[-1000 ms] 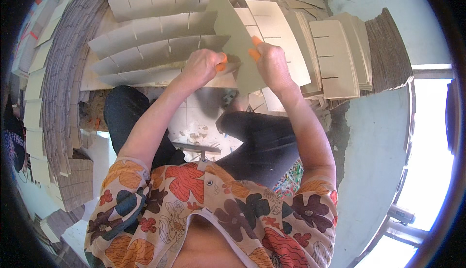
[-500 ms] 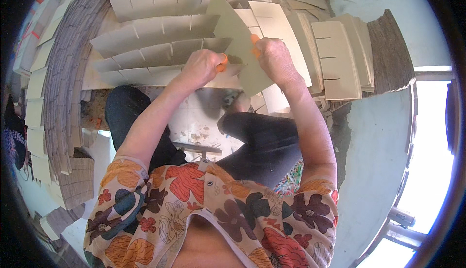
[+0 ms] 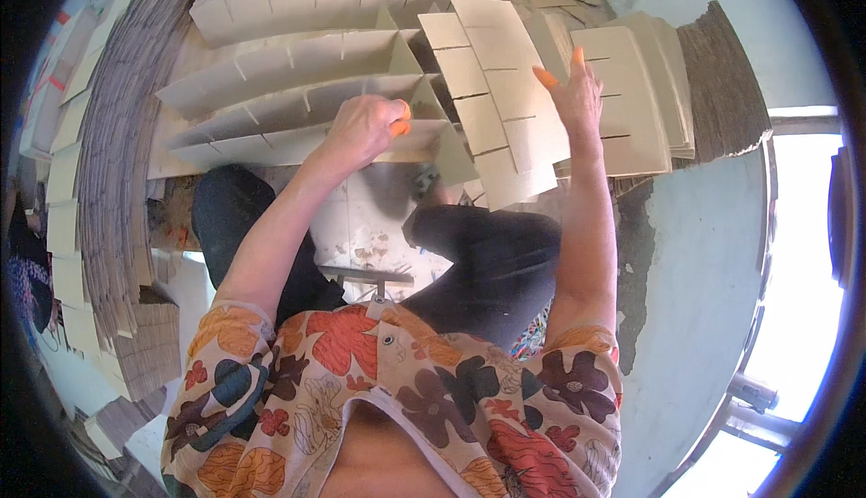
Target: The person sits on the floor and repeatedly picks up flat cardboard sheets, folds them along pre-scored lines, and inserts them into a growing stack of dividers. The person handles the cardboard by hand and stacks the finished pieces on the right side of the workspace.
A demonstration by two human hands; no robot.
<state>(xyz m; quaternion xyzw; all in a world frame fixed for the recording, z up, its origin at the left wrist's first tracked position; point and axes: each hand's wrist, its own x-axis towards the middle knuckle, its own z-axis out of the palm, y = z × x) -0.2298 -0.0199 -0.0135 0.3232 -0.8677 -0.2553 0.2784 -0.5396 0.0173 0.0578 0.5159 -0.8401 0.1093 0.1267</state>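
Tan card, head view: I log three upright slotted strips (image 3: 289, 106); past their near edge, littered floor (image 3: 356, 218) between dark-trousered knees (image 3: 487, 254). Crossing panel (image 3: 456, 157) at right forms open-topped cells. Left hand (image 3: 368, 128): curled at the strips, grip indeterminable. Right hand (image 3: 579, 96): fingers spread, beside slotted cards (image 3: 496, 92). Card stacks (image 3: 126, 155) on both flanks.

Three slotted cardboard strips (image 3: 271, 72) stand on edge in near-parallel rows at 11 o'clock.
A cross-strip (image 3: 454, 157) runs slantwise across their 3 o'clock ends; toward 1 o'clock, pale slotted sheets (image 3: 505, 92) lie overlapped, tilted, dark slits showing.
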